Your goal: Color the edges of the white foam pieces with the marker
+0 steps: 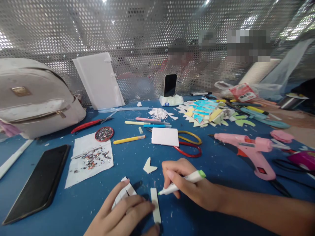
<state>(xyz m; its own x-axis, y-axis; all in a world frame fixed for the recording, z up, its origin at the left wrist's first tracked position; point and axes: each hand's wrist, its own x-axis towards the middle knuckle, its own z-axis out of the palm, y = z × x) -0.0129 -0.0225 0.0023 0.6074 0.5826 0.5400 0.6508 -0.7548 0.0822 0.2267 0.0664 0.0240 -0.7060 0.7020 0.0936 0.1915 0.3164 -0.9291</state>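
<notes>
My right hand grips a white marker with a green end, its tip touching the top of a narrow white foam strip on the blue table. My left hand lies flat with fingers stretched out, pressing on the strip's lower part and covering a second white foam piece. A small white heart-like cutout lies just beyond the hands.
A black phone and paper with glitter bits lie left. White card over red and yellow scissors, pens, a pink glue gun, coloured foam scraps, a white bag and a propped phone sit farther back.
</notes>
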